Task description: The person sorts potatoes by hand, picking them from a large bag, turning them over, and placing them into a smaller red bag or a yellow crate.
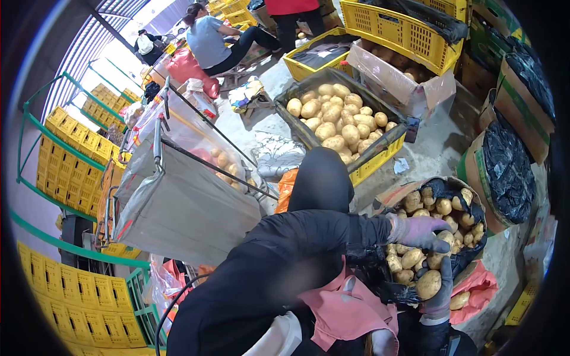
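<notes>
My left hand (420,232), in a purple-grey glove, reaches over a cardboard box (386,199) lined with black plastic and filled with potatoes (411,257). Its fingers close about a potato (446,238) at the middle of the pile. Nearer my body, my right hand (440,295), in a similar glove, grips a large potato (428,285) at the box's near edge. Part of that hand is hidden behind the potato. A pink-red bag (480,291) with a potato (459,300) inside lies beside my right hand.
A yellow crate (378,166) of potatoes stands ahead, near a phone (411,129). Cartons with black plastic (507,169) line the right. A grey-sided cart (184,207) stands left, before stacked yellow crates (71,172). A person (211,44) sits farther back.
</notes>
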Tool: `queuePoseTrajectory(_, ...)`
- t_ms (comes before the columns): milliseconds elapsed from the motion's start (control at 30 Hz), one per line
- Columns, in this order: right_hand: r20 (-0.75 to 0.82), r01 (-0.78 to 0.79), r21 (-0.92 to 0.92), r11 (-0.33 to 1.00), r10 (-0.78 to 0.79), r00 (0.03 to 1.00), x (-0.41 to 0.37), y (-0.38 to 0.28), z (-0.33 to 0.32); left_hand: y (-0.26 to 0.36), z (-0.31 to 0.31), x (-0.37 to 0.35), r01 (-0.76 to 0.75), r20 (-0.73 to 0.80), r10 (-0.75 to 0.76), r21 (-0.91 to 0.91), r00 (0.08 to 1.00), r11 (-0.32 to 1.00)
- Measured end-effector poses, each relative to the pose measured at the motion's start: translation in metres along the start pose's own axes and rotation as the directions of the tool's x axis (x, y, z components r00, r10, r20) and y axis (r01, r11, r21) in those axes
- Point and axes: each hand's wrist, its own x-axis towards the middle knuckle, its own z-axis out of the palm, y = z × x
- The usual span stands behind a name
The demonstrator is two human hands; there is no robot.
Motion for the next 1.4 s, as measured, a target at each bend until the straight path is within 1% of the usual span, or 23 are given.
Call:
queuePoseTrajectory(67,0.076,-0.173,0.291,0.941,0.157,0.985,-0.001,0.0,-0.007,0.002,0.002,-0.003,0.031,0.042,-0.033,0.049,0.999,0.998)
queuePoseTrajectory(133,0.111,-0.155,0.329,0.932,0.125,0.986,-0.005,0.002,-0.004,-0.002,0.005,0.0,-0.155,-0.037,0.157,0.036,0.987,0.987)
queuePoseTrajectory(167,0.146,-0.156,0.351,0.923,0.111,0.983,-0.008,0.001,-0.001,-0.002,0.005,0.003,-0.156,-0.037,0.157,0.035,0.987,0.987)
queuePoseTrajectory(233,0.181,-0.158,0.373,0.915,0.095,0.979,-0.01,0.001,0.0,-0.001,0.003,0.009,0.177,0.105,-0.144,-0.484,0.984,0.857)
queuePoseTrajectory(400,0.12,-0.049,0.267,0.962,0.017,0.993,-0.003,0.009,-0.029,-0.001,0.016,0.011,0.086,-0.019,-0.101,-0.379,0.995,0.922)
queuePoseTrajectory(433,0.12,-0.049,0.265,0.963,0.018,0.993,-0.002,0.008,-0.024,0.004,0.019,0.006,-0.031,-0.08,0.017,-0.168,0.997,0.985)
queuePoseTrajectory(467,-0.019,0.123,0.103,0.987,-0.122,0.992,-0.002,0.008,-0.014,0.009,0.018,0.001,-0.14,-0.112,0.145,0.057,0.983,0.989)
queuePoseTrajectory(500,-0.132,0.269,-0.083,0.96,-0.278,0.952,-0.001,0.007,-0.009,0.016,0.014,0.0,0.164,0.073,-0.154,-0.163,0.985,0.973)
queuePoseTrajectory(600,-0.073,0.129,0.065,0.989,-0.125,0.989,-0.007,0.006,-0.021,-0.006,0.021,0.008,0.044,0.049,-0.034,-0.241,0.998,0.97)
queuePoseTrajectory(733,-0.07,0.09,0.133,0.987,-0.081,0.994,-0.006,0.006,-0.027,0.009,0.012,0.007,0.072,0.022,-0.069,-0.336,0.997,0.939)
queuePoseTrajectory(800,-0.059,0.079,0.104,0.991,-0.073,0.996,-0.008,0.006,-0.025,0.021,0.009,0.005,0.315,0.086,-0.31,-0.438,0.947,0.842)
queuePoseTrajectory(833,-0.057,0.076,0.103,0.992,-0.071,0.996,-0.007,0.006,-0.026,0.017,0.011,0.003,0.315,0.083,-0.311,-0.44,0.947,0.841)
queuePoseTrajectory(900,-0.052,0.014,0.198,0.98,-0.004,0.999,-0.005,0.004,-0.029,0.004,0.016,0.002,-0.03,-0.072,0.023,-0.107,0.997,0.994)
queuePoseTrajectory(1033,-0.057,-0.018,0.173,0.985,0.029,0.998,0.001,0.008,-0.036,-0.001,0.018,0.002,0.192,0.025,-0.191,-0.196,0.981,0.962)
queuePoseTrajectory(1100,0.031,-0.063,0.334,0.941,0.056,0.998,0.006,0.013,-0.037,0.004,0.018,0.001,0.227,-0.01,-0.228,-0.07,0.974,0.971)
queuePoseTrajectory(1167,0.002,-0.029,0.347,0.938,0.03,1.0,-0.006,-0.001,-0.007,-0.016,0.022,0.004,-0.053,-0.138,0.05,-0.018,0.989,0.998)
queuePoseTrajectory(1200,0.127,-0.047,0.365,0.93,0.001,0.992,-0.006,-0.004,-0.012,-0.024,0.015,0.008,-0.118,-0.114,0.123,0.054,0.986,0.992)
queuePoseTrajectory(1233,0.249,-0.07,0.378,0.923,-0.029,0.968,-0.003,-0.007,-0.018,-0.01,0.013,0.007,0.012,-0.094,-0.05,-0.364,0.994,0.931)
queuePoseTrajectory(1267,0.137,-0.016,0.292,0.956,-0.025,0.99,-0.006,-0.008,-0.026,0.005,0.011,0.006,0.103,-0.072,-0.222,-0.721,0.972,0.685)
queuePoseTrajectory(1300,0.077,0.129,0.105,0.986,-0.137,0.988,-0.016,-0.022,0.003,-0.031,0.011,0.014,-0.068,-0.16,-0.036,-0.602,0.986,0.796)
queuePoseTrajectory(1333,0.069,0.152,0.112,0.982,-0.161,0.985,-0.013,-0.018,-0.003,0.008,0.004,0.009,0.015,-0.161,-0.1,-0.46,0.982,0.888)
queuePoseTrajectory(1367,0.079,0.126,0.139,0.982,-0.138,0.987,-0.014,-0.024,0.002,0.026,0.001,0.008,0.175,-0.131,-0.262,-0.459,0.956,0.871)
queuePoseTrajectory(1400,0.121,0.099,0.172,0.98,-0.121,0.985,-0.018,-0.029,0.007,0.029,-0.003,0.007,0.198,-0.059,-0.245,-0.42,0.968,0.885)
